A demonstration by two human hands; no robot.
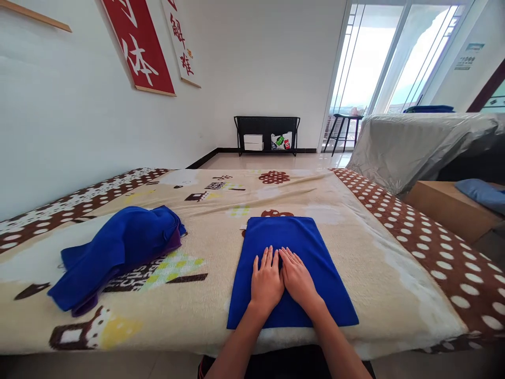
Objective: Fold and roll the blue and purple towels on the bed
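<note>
A blue towel (pixel 311 247) lies flat and folded into a rectangle on the patterned blanket (pixel 355 237) in front of me. My left hand (pixel 267 281) and my right hand (pixel 298 278) rest side by side on the middle of it, palms down, fingers stretched out flat and touching the cloth. Neither hand grips anything. A heap of crumpled blue towels (pixel 118 250), with a purple one under it, sits to the left, well apart from both hands.
The blanket covers a bed whose near edge runs just below my wrists. A white wall lies to the left. A grey covered sofa (pixel 414 142) and a cardboard box (pixel 445 208) stand to the right. A black rack (pixel 267 134) and a stool (pixel 345 129) stand at the far wall.
</note>
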